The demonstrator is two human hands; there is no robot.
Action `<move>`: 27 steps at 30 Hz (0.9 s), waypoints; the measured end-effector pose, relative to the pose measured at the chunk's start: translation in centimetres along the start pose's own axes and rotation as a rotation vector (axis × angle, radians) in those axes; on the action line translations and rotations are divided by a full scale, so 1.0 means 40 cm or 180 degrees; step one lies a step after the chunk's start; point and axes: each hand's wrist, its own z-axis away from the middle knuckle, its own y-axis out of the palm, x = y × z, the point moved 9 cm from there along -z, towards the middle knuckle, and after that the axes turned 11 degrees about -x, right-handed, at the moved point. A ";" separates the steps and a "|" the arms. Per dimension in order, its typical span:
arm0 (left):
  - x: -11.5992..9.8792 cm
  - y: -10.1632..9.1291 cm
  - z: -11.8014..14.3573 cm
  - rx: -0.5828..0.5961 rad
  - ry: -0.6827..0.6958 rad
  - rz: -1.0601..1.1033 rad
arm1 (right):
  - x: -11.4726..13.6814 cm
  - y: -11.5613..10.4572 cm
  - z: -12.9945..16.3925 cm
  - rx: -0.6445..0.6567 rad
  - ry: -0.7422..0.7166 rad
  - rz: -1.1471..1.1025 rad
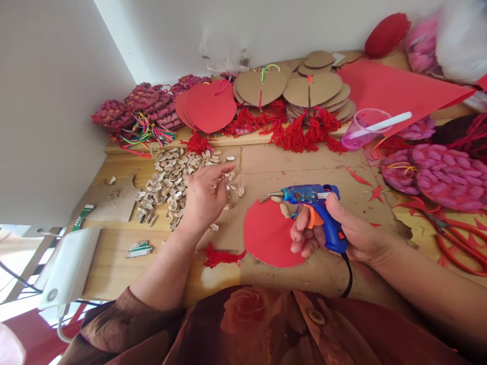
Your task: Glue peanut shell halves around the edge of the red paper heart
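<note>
The right hand [359, 235] grips a blue glue gun [304, 193], its thumb on the back of the handle and its fingers curled loosely in front, near the orange trigger [314, 217]; whether a finger presses the trigger I cannot tell. The gun's metal nozzle [276, 194] points left above the far edge of a red card piece [266, 233], where a few peanut shells [284, 210] lie. This red piece is near the middle of the table's near edge [110, 256], mostly on a flat cardboard sheet [304, 162], with a red tassel [220, 257] at its near left corner. The left hand [203, 195] is over the right side of a heap of shells [173, 177], thumb and forefinger spread apart; its other fingers are mostly hidden, and I cannot tell whether they touch a shell. A black cord [348, 276] runs from the gun toward the near edge. Along the table's far edge are red hearts [213, 106] and stacked brown card pieces [262, 87] with red tassels below. A clear cup [361, 133] leans toward the far right corner, and red-handled scissors [462, 238] lie nearer, on the right, beside pink shell-covered pieces [452, 175].
</note>
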 end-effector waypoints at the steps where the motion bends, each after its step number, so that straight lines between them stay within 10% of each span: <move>1: 0.009 -0.009 -0.005 -0.0033 -0.0012 -0.0078 | 0.000 0.000 0.000 -0.0022 0.0015 0.0019; 12: 0.150 -0.113 -0.049 -0.0442 -0.0592 -0.0455 | -0.004 -0.006 0.004 -0.0174 0.0093 0.0131; 27: 0.085 -0.011 -0.025 0.0153 -0.0086 -0.0380 | 0.001 0.011 -0.002 0.0014 -0.0061 0.0033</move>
